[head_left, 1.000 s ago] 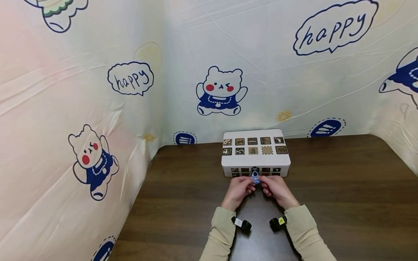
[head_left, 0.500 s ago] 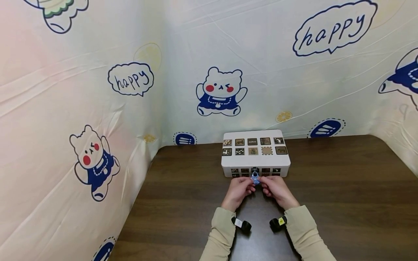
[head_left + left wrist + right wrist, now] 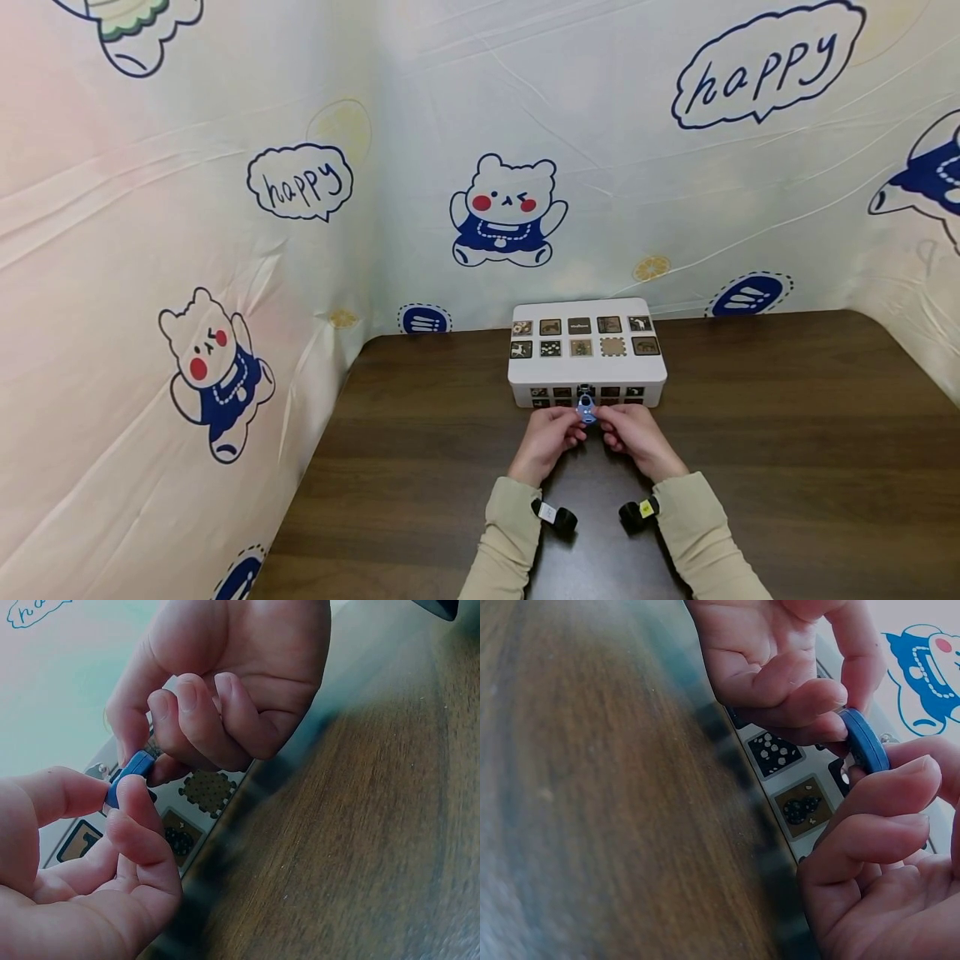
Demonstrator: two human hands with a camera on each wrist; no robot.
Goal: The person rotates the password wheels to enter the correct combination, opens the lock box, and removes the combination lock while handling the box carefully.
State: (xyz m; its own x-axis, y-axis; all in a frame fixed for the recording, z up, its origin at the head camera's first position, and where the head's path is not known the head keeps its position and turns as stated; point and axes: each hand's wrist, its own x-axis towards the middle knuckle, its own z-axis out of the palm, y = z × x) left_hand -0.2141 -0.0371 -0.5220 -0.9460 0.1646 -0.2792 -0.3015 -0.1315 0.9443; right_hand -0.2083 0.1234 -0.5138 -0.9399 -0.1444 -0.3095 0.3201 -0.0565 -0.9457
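Observation:
In the head view my left hand (image 3: pixel 549 442) and right hand (image 3: pixel 636 437) meet at the front of a white box (image 3: pixel 585 367) printed with small picture squares. Between them is a small blue padlock (image 3: pixel 587 409), right at the dark latch (image 3: pixel 586 389) on the box's front wall. Thumb and index finger of each hand pinch the padlock from opposite sides. From the left wrist, the blue edge of the padlock (image 3: pixel 130 778) shows between both sets of fingertips. The right wrist view shows its rounded blue rim (image 3: pixel 866 741); its face is mostly hidden.
The box stands at the back of a dark brown wooden table (image 3: pixel 420 467), close to a pale curtain (image 3: pixel 405 208) with bear drawings. Black wrist cameras (image 3: pixel 555 517) sit inside both sleeves (image 3: pixel 506 533).

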